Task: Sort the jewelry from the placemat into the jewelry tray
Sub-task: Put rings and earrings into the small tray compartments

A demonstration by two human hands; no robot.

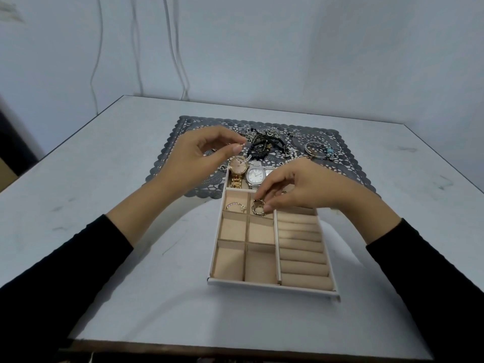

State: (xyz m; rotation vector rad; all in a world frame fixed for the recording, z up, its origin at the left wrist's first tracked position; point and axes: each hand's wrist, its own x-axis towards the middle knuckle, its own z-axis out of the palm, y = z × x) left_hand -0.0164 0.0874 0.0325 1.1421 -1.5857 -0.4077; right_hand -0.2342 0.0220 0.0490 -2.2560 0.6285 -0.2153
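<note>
A beige jewelry tray (272, 285) lies on the table in front of a dark lace placemat (348, 166). My left hand (201, 155) pinches a thin silver bracelet (240, 159) that hangs over the tray's far compartment. There a gold watch (237, 169) and a silver watch (255, 176) lie side by side. My right hand (296, 188) pinches a dark ring bracelet (258, 207) inside a small top compartment. A pearl bracelet (235, 205) lies in the compartment to its left. A tangle of dark necklaces (264, 142) and silver bangles (318, 150) remains on the placemat.
The white table (104, 231) reaches to a wall behind, with thin cables (180, 61) hanging down it. The tray's right column holds padded ring rolls (301, 247). Several small compartments hold nothing. The near table edge runs along the bottom.
</note>
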